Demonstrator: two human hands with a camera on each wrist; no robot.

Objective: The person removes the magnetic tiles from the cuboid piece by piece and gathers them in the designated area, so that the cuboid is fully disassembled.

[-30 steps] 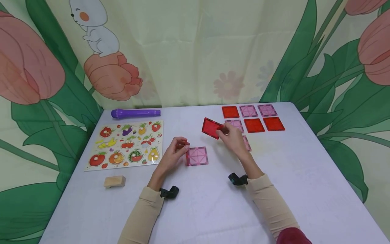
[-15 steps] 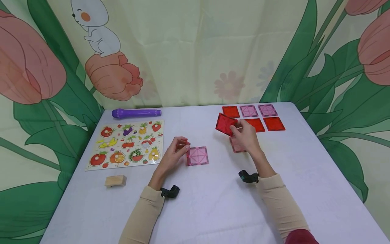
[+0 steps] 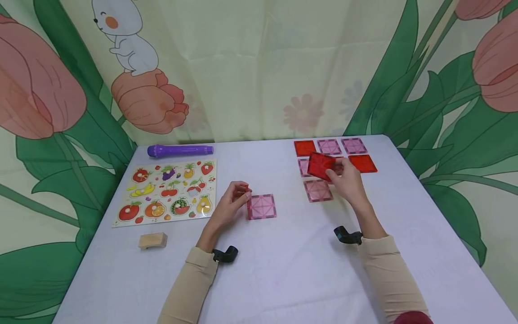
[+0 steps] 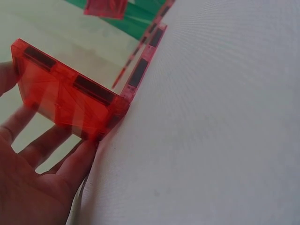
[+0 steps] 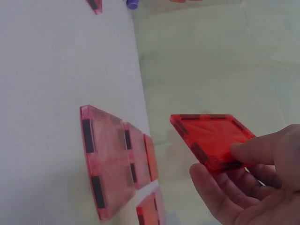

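Note:
My left hand holds a red magnetic tile on edge, tilted up from the left side of a pink magnetic tile lying flat on the table. In the head view the fingers hide most of that red tile. Farther right, my right hand pinches another red magnetic tile by one edge, thumb on its face. This tile hangs raised and slanted, overlapping the laid-out tiles in the head view. A flat pink tile lies just in front of it.
Red and pink tiles, such as a red tile and a pink tile, lie in rows at the back right. A fruit picture board, a purple toy microphone and a wooden block are on the left.
My right hand has moved to the right with its red tile, from near the single pink tile to over the rows. The left hand has stayed in place.

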